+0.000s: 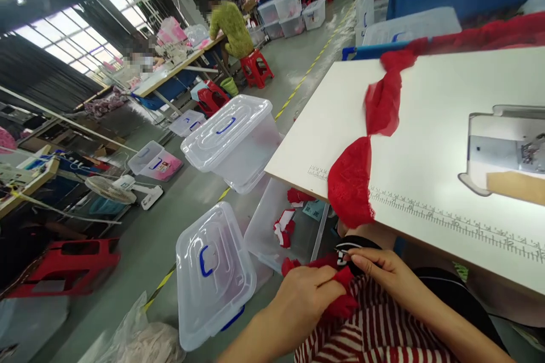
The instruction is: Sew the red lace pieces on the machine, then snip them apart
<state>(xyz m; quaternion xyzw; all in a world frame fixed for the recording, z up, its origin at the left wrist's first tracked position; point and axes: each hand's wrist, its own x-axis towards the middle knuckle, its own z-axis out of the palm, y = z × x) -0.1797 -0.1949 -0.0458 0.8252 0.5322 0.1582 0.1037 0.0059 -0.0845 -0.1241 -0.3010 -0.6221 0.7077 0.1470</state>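
Both my hands work in my lap below the white sewing table (430,142). My left hand (303,298) is closed on a bunch of red fabric (340,295). My right hand (381,266) pinches the same red fabric beside a small black-and-white piece. A long strip of red lace (355,178) runs across the table and hangs over its near edge toward my hands. A printed ruler marks the table's near edge.
The sewing machine bed (506,150) sits at the table's right. On the floor to my left stand clear lidded bins (232,139) (213,272) and an open bin (283,227) with red pieces. A person in a green top (232,25) sits at a far bench.
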